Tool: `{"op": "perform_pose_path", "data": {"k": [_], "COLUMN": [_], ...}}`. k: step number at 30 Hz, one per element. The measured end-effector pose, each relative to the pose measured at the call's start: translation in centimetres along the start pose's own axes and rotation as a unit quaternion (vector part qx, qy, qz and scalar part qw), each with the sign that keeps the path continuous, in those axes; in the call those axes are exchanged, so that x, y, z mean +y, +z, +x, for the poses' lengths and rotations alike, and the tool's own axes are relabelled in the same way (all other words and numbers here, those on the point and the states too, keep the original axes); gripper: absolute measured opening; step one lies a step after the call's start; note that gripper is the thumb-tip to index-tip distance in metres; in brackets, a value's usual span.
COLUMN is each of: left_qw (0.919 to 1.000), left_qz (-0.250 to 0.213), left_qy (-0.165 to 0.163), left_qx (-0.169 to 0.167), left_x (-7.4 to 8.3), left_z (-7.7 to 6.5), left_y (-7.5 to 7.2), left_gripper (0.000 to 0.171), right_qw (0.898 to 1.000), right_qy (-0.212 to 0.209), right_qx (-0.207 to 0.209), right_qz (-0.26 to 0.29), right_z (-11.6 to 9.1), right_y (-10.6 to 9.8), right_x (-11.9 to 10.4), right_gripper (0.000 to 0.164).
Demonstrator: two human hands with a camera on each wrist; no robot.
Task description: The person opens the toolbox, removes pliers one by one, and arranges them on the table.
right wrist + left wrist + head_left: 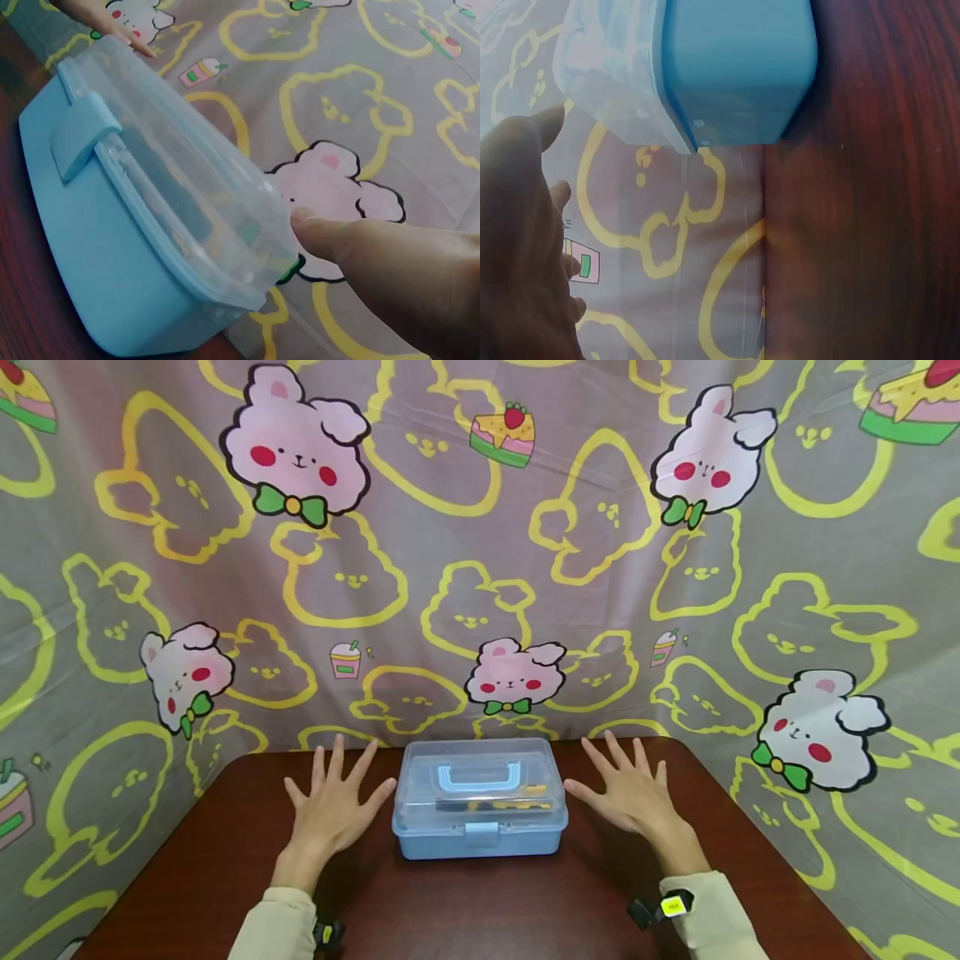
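A light-blue plastic toolbox (480,842) with a clear lid and a blue carrying handle (478,777) stands on the table. Its lid is down and the front latch (482,835) lies over the rim. Yellow and dark items (495,805) show through the lid. To the box's left, my left hand (330,806) is spread with straight fingers and holds nothing. My right hand (630,793) is spread likewise on the other side, its thumb pointing toward the box. In the right wrist view, the right thumb (330,236) appears near the lid's end.
The dark reddish-brown table (480,910) has rounded far corners. A grey curtain (480,543) printed with yellow outlines and white rabbits hangs behind it and along both sides. Each wrist carries a small black camera mount (660,908) at the light sleeve's cuff.
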State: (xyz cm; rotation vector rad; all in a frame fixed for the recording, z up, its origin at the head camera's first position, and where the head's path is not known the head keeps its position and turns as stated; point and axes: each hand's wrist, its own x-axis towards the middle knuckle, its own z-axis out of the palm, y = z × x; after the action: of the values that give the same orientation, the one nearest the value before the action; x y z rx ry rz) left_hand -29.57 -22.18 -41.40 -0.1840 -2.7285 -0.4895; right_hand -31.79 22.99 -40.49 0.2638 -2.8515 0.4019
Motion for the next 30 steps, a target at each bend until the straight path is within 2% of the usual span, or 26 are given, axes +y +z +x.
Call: {"op": "perform_pose_path", "data": {"k": [2,5,9,14,18,21,26,28,30], "left_qw": [0.9999,0.9977,0.9886,0.9777,0.9726,0.9714,0.9720,0.9733,0.9743], "left_qz": [-0.014,-0.062,-0.132,-0.172,-0.186,-0.188,-0.178,-0.171,-0.168], "left_qy": [0.008,0.028,0.070,0.113,0.132,0.141,0.152,0.152,0.151], "left_qx": [0.005,0.008,0.017,0.042,0.045,0.036,0.015,0.009,0.006], "left_x": [0.1,0.4,1.2,2.5,3.4,4.0,4.8,4.9,4.9], "left_z": [0.0,0.0,0.0,0.1,0.0,-0.1,-0.3,-0.4,-0.4], "left_y": [0.2,0.6,1.2,1.4,1.8,2.2,3.1,3.4,3.6], "left_gripper": [0.082,0.078,0.075,0.076,0.079,0.081,0.081,0.078,0.075], "right_qw": [1.000,0.999,0.995,0.984,0.972,0.961,0.937,0.922,0.901], "right_qy": [-0.005,-0.014,-0.043,-0.083,-0.112,-0.137,-0.177,-0.169,-0.140], "right_qx": [0.002,0.007,0.042,0.086,0.081,0.043,-0.058,-0.110,-0.166], "right_qz": [0.010,0.037,0.076,0.129,0.188,0.236,0.295,0.329,0.376], "right_z": [-0.1,-0.3,-0.8,-1.5,-2.0,-2.3,-2.6,-2.7,-2.8], "right_y": [-0.3,-0.8,-1.5,-2.0,-1.9,-1.6,-0.1,1.0,2.2], "right_x": [-0.5,-1.4,-3.1,-5.5,-7.1,-8.3,-9.8,-10.4,-10.9], "right_gripper": [0.094,0.089,0.076,0.056,0.041,0.029,0.023,0.024,0.025]}}
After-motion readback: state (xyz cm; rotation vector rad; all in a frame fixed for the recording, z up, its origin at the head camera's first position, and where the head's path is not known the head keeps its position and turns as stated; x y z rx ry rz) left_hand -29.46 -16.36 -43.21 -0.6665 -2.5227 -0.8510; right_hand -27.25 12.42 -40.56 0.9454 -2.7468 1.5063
